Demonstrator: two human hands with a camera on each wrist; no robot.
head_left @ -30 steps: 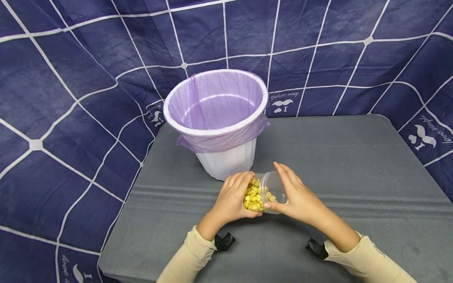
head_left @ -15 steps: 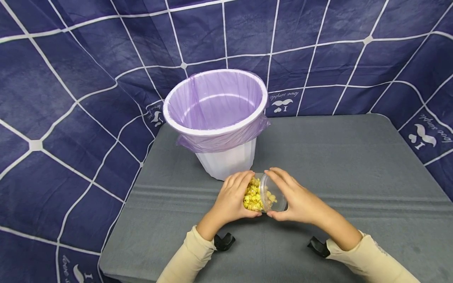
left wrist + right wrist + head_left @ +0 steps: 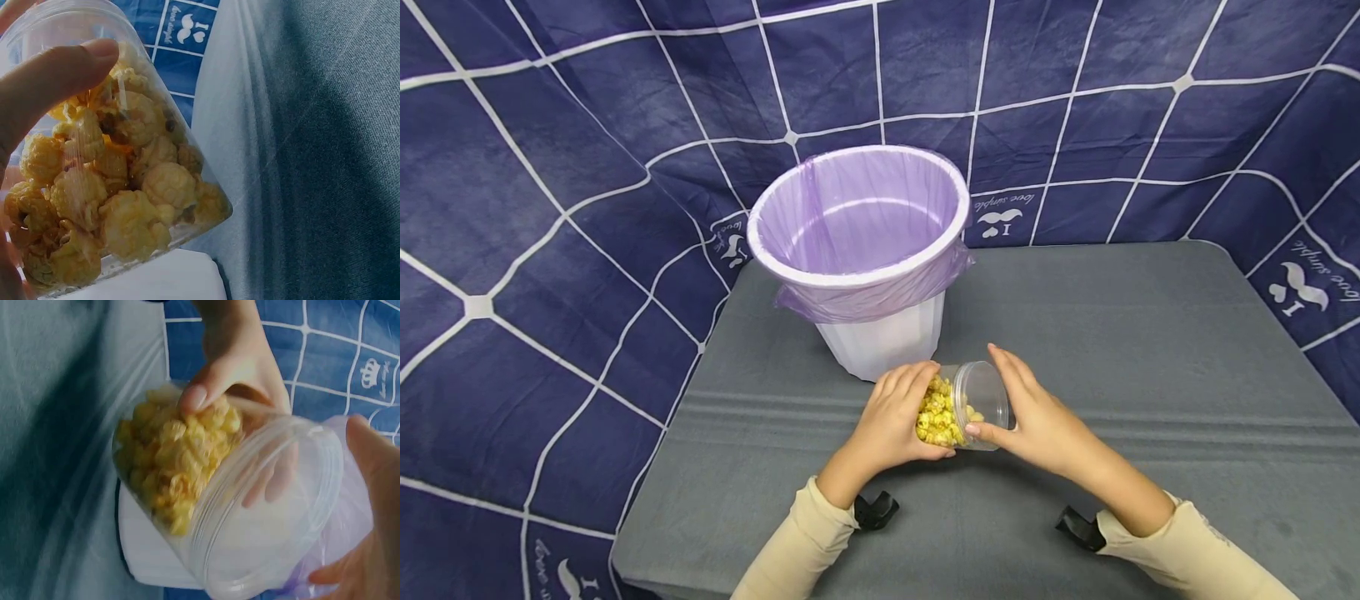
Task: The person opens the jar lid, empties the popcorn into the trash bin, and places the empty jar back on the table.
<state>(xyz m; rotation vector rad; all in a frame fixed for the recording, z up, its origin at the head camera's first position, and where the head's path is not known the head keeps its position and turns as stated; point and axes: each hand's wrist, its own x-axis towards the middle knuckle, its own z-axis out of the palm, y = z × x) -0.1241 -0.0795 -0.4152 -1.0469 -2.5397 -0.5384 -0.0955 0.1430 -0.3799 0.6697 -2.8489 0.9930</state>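
Observation:
A clear plastic jar (image 3: 937, 412) partly filled with yellow popcorn (image 3: 175, 462) lies tilted on its side above the grey surface. My left hand (image 3: 887, 417) grips the jar's body, the thumb (image 3: 81, 69) curving across its wall. The jar's clear lid (image 3: 987, 400) faces right. Around the lid, my right hand (image 3: 1037, 421) has its fingers and thumb spread wide. In the right wrist view those fingers (image 3: 365, 440) stand just off the lid's edge.
A white bin (image 3: 880, 337) with a purple liner bag (image 3: 865, 221) folded over its rim stands right behind the jar. A grey cloth-covered table (image 3: 1112, 333) lies under the hands. Blue gridded cloth (image 3: 1060, 58) hangs behind and at both sides.
Half a second ago my right hand's fingers were closer around the lid; now they are spread apart and slightly off to the right. My left hand keeps its grip on the jar.

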